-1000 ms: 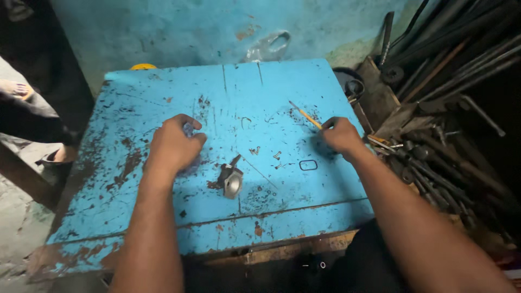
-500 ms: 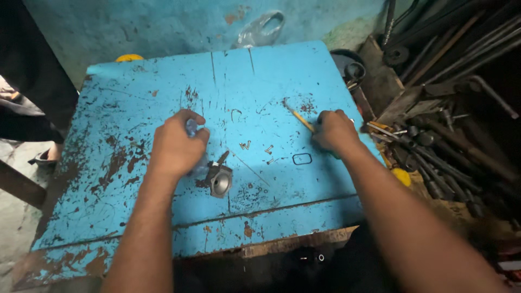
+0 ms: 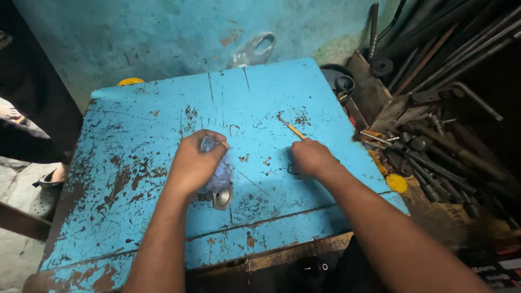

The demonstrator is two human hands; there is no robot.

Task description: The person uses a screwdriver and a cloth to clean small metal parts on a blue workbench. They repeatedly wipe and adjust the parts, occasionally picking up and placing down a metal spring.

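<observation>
Left hand mid-table, edges distant

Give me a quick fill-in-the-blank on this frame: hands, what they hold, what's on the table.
1. The left hand presses a bluish rag onto a small ____ part.
2. The right hand holds a screwdriver with a ____ handle.
3. Between the two hands, a few small ____ lie loose on the table.
4. The worn tabletop is painted ____.

Missing words: metal; yellow; screws; blue
</observation>
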